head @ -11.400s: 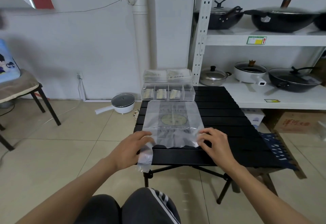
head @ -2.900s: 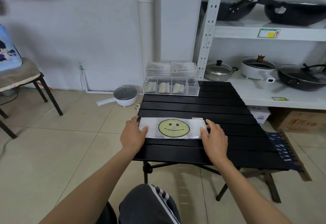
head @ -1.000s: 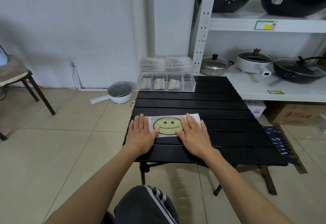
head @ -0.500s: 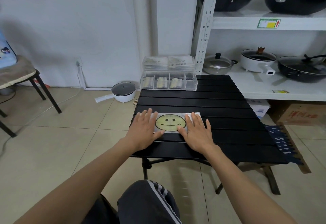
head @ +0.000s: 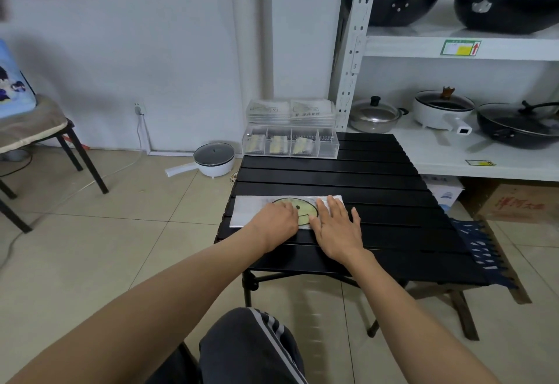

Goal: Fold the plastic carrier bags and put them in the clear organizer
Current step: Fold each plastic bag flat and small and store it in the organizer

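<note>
Two hands, the left hand (head: 276, 220) and the right hand (head: 337, 226), lie on one folded carrier bag (head: 251, 211). Beyond the hands stands one clear organizer (head: 328, 148) with four compartments, three of them holding one folded bag each. To the right of the right hand, shelves carry five pots and pans. Left of the left hand, one white pot (head: 213, 160) sits on the floor.

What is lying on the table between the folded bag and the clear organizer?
Nothing: in the head view only bare black slats of the table separate the folded bag from the clear organizer.
</note>
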`<state>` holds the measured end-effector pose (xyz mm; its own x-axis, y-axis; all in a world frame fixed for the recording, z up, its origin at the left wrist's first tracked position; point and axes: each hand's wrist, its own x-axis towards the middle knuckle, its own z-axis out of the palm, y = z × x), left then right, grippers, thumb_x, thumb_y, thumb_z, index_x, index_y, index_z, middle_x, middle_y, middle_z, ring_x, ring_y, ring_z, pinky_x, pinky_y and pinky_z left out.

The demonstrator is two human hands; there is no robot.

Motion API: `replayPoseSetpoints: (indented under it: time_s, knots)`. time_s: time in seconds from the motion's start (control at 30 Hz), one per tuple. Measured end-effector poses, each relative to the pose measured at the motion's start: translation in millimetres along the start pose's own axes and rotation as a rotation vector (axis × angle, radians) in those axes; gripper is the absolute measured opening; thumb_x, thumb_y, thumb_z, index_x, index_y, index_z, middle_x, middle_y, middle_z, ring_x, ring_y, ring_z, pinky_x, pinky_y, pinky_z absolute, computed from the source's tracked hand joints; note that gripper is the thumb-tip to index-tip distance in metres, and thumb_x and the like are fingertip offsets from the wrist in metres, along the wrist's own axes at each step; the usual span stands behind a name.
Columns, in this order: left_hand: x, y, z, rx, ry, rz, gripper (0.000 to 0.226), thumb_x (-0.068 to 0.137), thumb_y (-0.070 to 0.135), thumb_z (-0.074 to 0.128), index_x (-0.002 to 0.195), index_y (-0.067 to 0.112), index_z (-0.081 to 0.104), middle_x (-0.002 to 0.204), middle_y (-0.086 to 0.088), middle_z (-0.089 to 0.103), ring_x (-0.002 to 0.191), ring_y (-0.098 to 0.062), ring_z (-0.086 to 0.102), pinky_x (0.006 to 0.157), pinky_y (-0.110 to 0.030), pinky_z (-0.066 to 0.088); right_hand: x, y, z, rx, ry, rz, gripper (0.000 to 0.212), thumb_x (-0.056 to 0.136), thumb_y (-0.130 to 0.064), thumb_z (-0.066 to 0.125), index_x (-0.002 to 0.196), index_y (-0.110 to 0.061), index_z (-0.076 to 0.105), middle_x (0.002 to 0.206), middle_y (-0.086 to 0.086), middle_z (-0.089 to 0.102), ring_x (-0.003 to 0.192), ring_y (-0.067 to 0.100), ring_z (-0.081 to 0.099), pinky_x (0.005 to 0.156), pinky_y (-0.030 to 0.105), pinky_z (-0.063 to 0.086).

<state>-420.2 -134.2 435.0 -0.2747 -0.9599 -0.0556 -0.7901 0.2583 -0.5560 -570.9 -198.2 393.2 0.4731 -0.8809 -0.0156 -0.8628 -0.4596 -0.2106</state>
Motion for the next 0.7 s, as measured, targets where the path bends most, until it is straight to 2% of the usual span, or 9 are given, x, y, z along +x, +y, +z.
replayPoseSetpoints:
  time_s: [0.23,0.37,0.47,0.53,0.6,0.63,0.7]
  knots:
    - [-0.5,5.5,0.0,-0.118,0.034,-0.120,0.031,0.094,0.006,0.050,0.124,-0.001,0.047,0.113,-0.016,0.058,0.099,-0.028,0.059,0.073,-0.035,0.051,0.2,-0.1,-2.2,-0.002,-0.007,0.000,0.057,0.103,-0.047,0.015,0.155,-0.026,0.008,0.164,0.002,0.003,0.150,0.017,-0.002,0.120,0.048,-0.002]
    - [-3.9,5.1,-1.3,-0.191,0.020,-0.127,0.024,0.096,0.006,0.045,0.117,0.001,0.054,0.111,-0.014,0.061,0.098,-0.028,0.060,0.075,-0.037,0.052,-3.5,3.5,-13.5,0.112,-0.061,-0.034,0.062,0.100,-0.057,0.015,0.155,-0.031,0.003,0.164,0.003,-0.001,0.150,0.018,-0.003,0.120,0.048,-0.005]
    - [-8.9,4.9,-0.2,-0.267,0.036,-0.146,0.024,0.097,0.010,0.042,0.117,0.004,0.055,0.112,-0.013,0.062,0.099,-0.028,0.060,0.078,-0.039,0.053,-17.2,10.3,-16.5,0.093,0.066,-0.146,0.067,0.096,-0.066,0.027,0.154,-0.037,0.013,0.164,-0.001,0.001,0.150,0.015,-0.002,0.118,0.049,-0.010]
    - [-12.1,7.0,1.1,-0.287,0.039,-0.143,0.024,0.096,0.011,0.045,0.116,0.005,0.056,0.111,-0.012,0.062,0.097,-0.028,0.061,0.078,-0.039,0.054,-29.6,12.3,-12.3,-0.014,0.237,-0.275,0.060,0.094,-0.059,0.044,0.149,-0.037,0.032,0.161,-0.002,0.018,0.150,0.017,0.011,0.119,0.053,-0.006]
    - [-15.7,11.5,1.6,-0.280,0.041,-0.136,0.022,0.093,0.008,0.047,0.113,0.006,0.056,0.107,-0.011,0.063,0.093,-0.028,0.062,0.072,-0.037,0.053,-37.8,9.7,-7.8,-0.048,0.393,-0.375,0.048,0.087,-0.039,0.066,0.132,-0.032,0.055,0.144,-0.003,0.048,0.138,0.019,0.039,0.118,0.055,0.010]
    - [-17.7,14.2,1.5,-0.283,0.042,-0.130,0.023,0.092,0.006,0.047,0.113,0.006,0.056,0.106,-0.011,0.062,0.093,-0.029,0.062,0.070,-0.037,0.051,-39.9,7.6,-6.7,-0.036,0.440,-0.397,0.042,0.082,-0.030,0.072,0.123,-0.030,0.063,0.130,-0.005,0.057,0.126,0.018,0.051,0.115,0.053,0.019]
    - [-22.3,19.3,2.7,-0.315,0.059,-0.111,0.023,0.090,0.005,0.047,0.112,0.007,0.056,0.105,-0.011,0.061,0.094,-0.030,0.061,0.068,-0.037,0.048,-42.5,3.2,-7.2,-0.011,0.432,-0.414,0.033,0.080,-0.020,0.073,0.111,-0.029,0.069,0.111,-0.008,0.063,0.108,0.016,0.059,0.104,0.042,0.030]
